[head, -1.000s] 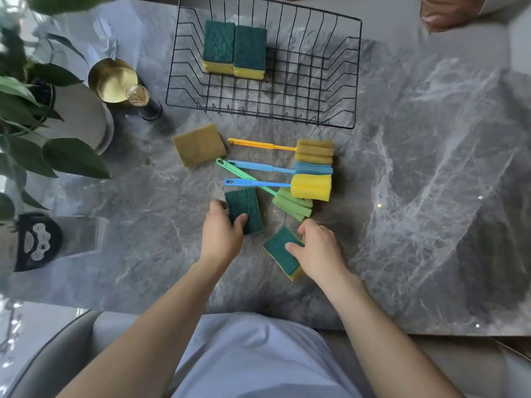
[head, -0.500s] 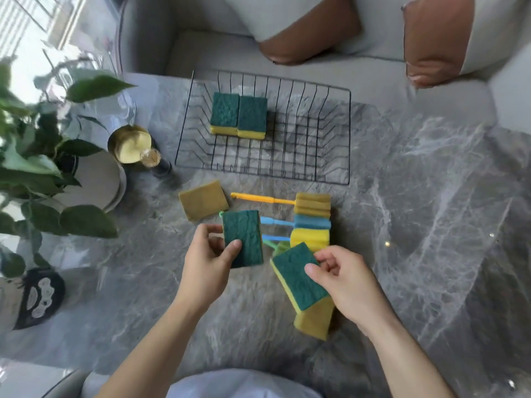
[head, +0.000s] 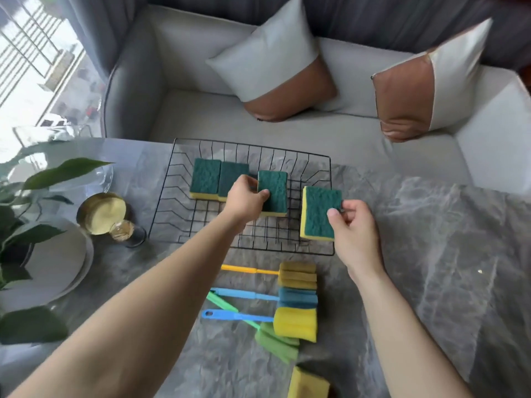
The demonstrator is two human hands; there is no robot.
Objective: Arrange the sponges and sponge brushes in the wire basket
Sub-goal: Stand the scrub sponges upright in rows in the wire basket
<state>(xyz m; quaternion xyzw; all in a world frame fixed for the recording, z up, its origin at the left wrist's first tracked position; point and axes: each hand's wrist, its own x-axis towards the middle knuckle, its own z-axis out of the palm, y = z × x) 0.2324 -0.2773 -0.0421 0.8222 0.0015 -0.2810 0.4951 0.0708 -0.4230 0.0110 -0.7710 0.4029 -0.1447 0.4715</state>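
The black wire basket (head: 184,196) stands on the marble table with two green-and-yellow sponges (head: 205,179) side by side at its back left. My left hand (head: 244,199) grips a third green sponge (head: 273,192) inside the basket, just right of those two. My right hand (head: 353,228) holds another green sponge (head: 319,214) over the basket's right edge. Several sponge brushes lie on the table in front of the basket: an orange-handled one (head: 297,275), a blue one (head: 297,297), a yellow-headed one (head: 296,324) and a green one (head: 273,344). A yellow sponge (head: 309,384) lies at the bottom edge.
A gold bowl (head: 100,212) and a small glass bottle (head: 126,229) stand left of the basket. A white plate (head: 54,262) and leafy plant (head: 31,202) fill the left side. Behind the table is a grey sofa (head: 201,110) with two cushions.
Both hands lifted their green sponges from the near table and carried them forward to the basket. The view tilted up, bringing the sofa into sight.
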